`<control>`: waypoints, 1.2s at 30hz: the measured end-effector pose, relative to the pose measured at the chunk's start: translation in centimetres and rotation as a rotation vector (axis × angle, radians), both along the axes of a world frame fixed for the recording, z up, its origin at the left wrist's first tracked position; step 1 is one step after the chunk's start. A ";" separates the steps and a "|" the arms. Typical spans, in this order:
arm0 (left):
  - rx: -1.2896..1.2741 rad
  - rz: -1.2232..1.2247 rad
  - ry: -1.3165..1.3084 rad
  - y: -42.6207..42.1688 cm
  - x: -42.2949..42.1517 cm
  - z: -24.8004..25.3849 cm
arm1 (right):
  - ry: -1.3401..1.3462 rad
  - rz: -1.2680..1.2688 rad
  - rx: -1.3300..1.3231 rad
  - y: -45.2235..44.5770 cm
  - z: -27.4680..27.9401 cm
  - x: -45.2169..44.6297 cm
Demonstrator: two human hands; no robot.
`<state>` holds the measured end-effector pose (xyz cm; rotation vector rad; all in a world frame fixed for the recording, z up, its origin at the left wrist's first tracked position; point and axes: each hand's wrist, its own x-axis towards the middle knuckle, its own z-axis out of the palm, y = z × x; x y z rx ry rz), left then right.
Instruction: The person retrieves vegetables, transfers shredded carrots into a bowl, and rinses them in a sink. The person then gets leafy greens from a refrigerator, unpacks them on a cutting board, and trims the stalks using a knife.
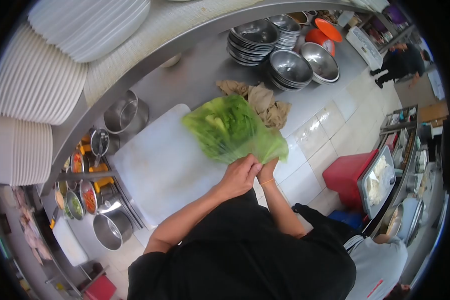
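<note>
1 black shirt (pixel 245 250) — beyond it 2 hands, left hand (pixel 241 173) and right hand (pixel 268 170), meet, pinching the neck of 1 bag of greens (pixel 225 125) just ahead, overlapping 1 white board (pixel 160 165).

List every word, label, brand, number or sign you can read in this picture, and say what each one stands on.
Readable text: none.
Red mark on the grey shirt: possibly lettering, too small and blurred to read.
Bag of leafy greens: no print that I can make out.
</note>
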<state>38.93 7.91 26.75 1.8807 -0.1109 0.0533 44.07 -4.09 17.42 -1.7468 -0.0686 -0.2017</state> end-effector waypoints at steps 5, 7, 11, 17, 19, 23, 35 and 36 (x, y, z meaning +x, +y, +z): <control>0.065 0.018 -0.132 -0.5 1.1 0.4 | -0.249 0.129 -0.014 0.5 -0.8 -2.6; 0.041 0.049 -0.157 -0.3 1.6 0.8 | -0.067 0.303 0.099 -0.2 -1.0 -2.9; -0.021 0.130 -0.178 -0.1 1.9 2.5 | 0.546 0.551 0.545 -0.8 -1.8 -0.4; 0.020 0.179 -0.278 -0.2 2.4 4.5 | 0.424 0.376 1.002 3.5 4.7 2.9; 0.032 0.187 -0.312 -0.8 2.2 4.6 | -0.247 0.356 -0.198 4.6 4.8 4.8; 0.069 0.119 -0.379 -2.2 2.6 3.7 | -0.378 0.082 -0.769 6.7 1.4 7.0; 0.069 0.465 -0.018 7.6 16.4 6.4 | 0.072 0.256 -0.746 6.7 3.0 9.6; 0.037 0.515 -0.001 9.3 19.7 4.1 | 0.033 0.249 -0.716 6.7 2.4 9.2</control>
